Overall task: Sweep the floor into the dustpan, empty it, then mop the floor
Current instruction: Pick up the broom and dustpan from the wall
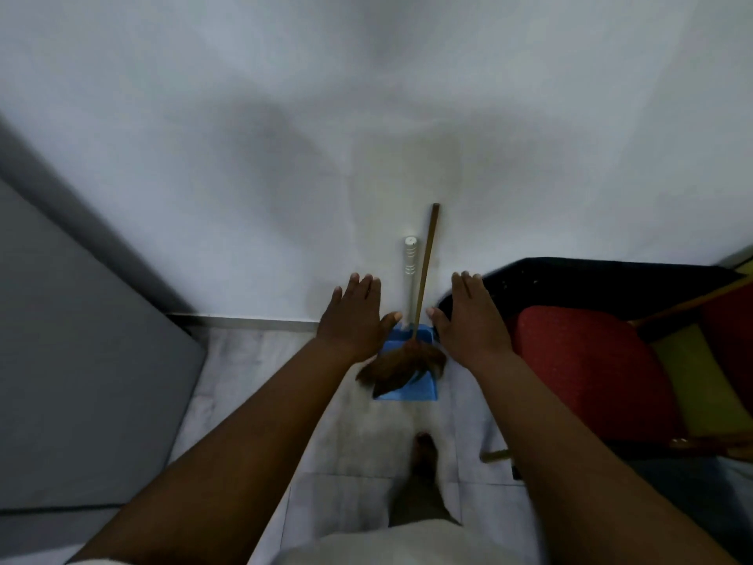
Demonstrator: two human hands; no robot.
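Our fingers (pixel 358 285) are straight and close together on both hands, thumbs spread inward, gripping nothing: the left hand (pixel 353 316) and right hand (pixel 472 316) hover palm-down, we judge in order to reach for the tools parked between them.

Beyond the fingertips rises the wall (pixel 366 116), one broad white surface, which props the tools upright. Under our palms lies the floor (pixel 252 360), pale tile, not yet swept as far as we can tell. Right of the right fingers sits one chair (pixel 578 360) with a red seat. Between the two thumbs stands one dustpan (pixel 419 391), blue, its white handle (pixel 409 258) leaning on the wall past our fingertips. One broom (pixel 426 258) leans beside that handle, its brown bristles (pixel 399 367) resting in the pan, likely stored together. Below our wrists shows one bare foot (pixel 426 454).

We count two hands, one broom, one dustpan; no mop is visible.
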